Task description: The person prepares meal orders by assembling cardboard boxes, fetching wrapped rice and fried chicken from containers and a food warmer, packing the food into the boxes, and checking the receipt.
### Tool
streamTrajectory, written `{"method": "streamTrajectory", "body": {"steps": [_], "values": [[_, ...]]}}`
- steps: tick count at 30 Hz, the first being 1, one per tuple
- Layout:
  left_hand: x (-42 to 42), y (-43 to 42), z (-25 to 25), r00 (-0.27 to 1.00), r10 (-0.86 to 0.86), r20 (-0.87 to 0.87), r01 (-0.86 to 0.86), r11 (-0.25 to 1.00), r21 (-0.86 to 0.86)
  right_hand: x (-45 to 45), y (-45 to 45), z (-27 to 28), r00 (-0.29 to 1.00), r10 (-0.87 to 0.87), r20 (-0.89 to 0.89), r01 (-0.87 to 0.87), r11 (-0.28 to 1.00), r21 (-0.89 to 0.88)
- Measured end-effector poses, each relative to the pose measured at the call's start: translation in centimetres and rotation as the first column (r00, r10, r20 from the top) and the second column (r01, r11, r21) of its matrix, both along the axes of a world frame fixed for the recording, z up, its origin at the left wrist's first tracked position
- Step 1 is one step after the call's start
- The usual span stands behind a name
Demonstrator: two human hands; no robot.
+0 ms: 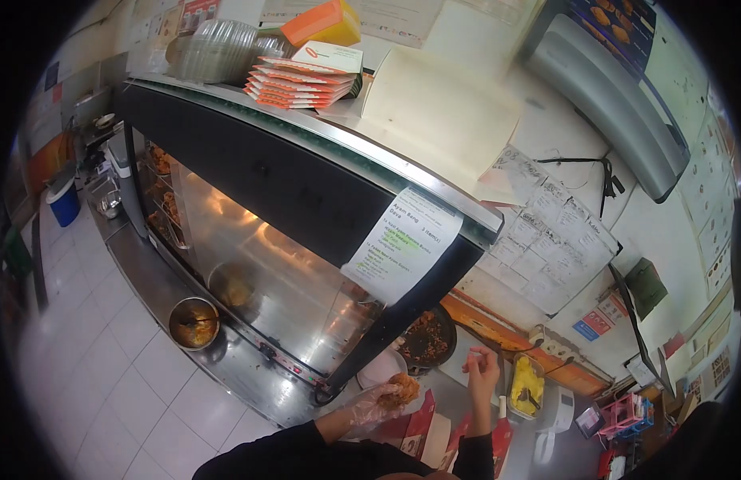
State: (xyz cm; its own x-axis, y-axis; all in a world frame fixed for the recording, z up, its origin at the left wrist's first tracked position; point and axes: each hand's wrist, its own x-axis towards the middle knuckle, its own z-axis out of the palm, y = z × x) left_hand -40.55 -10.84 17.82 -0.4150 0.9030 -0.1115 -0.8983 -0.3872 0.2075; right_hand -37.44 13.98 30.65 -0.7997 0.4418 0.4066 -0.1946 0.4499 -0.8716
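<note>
My left hand [372, 405] wears a clear plastic glove. Its fingers are closed around a piece of fried chicken [403, 390], held above red-and-white paper food boxes [419, 426]. My right hand [484, 373] is bare and raised over the counter, its fingers loosely bent and apart, with nothing visible in them. Just right of it is a tub of yellow food [528, 386] with a dark utensil inside. Behind the hands stands a dark pan [428, 336] of browned bits. A pale bowl [380, 370] is partly hidden behind the chicken.
A heated glass display cabinet [266, 172] fills the left and middle, with an order slip [402, 244] stuck to its corner. A metal bowl [194, 324] with orange-brown contents stands on its front ledge. Stacked flat boxes [302, 80] and clear plastic lids [217, 50] lie on top.
</note>
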Motion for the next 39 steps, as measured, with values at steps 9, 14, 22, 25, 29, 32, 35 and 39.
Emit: {"method": "streamTrajectory", "body": {"steps": [9,14,22,25,29,32,35,39], "values": [[0.5,1.4,-1.0,1.0,0.001,-0.009,-0.001,1.0,0.021,1.4,0.9,-1.0,0.999,-0.009,0.045,0.011,0.999,-0.04],[0.7,1.3,0.8,0.998,-0.045,0.045,0.04,0.994,0.104,2.0,1.1,-1.2,0.999,-0.016,0.043,0.019,0.998,-0.057],[1.2,1.5,1.3,0.993,-0.052,0.103,0.048,0.998,0.045,2.6,1.5,-1.6,0.997,-0.035,0.065,0.039,0.997,-0.066],[1.3,1.7,1.8,0.997,-0.036,0.071,0.036,0.999,-0.005,2.7,1.3,-1.3,0.997,-0.032,0.067,0.036,0.998,-0.049],[1.3,1.8,1.3,0.996,-0.048,0.078,0.049,0.999,-0.017,2.7,1.3,-1.5,0.996,-0.031,0.083,0.036,0.998,-0.06],[1.6,1.6,1.9,0.996,-0.025,0.091,0.029,0.998,-0.049,2.6,1.2,-1.4,0.997,-0.012,0.071,0.017,0.997,-0.071],[1.5,1.9,1.5,0.987,-0.051,0.15,0.055,0.998,-0.023,2.5,1.4,-1.6,0.996,-0.031,0.088,0.032,0.999,-0.012],[1.5,2.1,1.0,0.99,-0.033,0.134,0.034,0.999,-0.001,2.7,1.0,-1.2,0.994,-0.042,0.104,0.045,0.999,-0.027]]}}
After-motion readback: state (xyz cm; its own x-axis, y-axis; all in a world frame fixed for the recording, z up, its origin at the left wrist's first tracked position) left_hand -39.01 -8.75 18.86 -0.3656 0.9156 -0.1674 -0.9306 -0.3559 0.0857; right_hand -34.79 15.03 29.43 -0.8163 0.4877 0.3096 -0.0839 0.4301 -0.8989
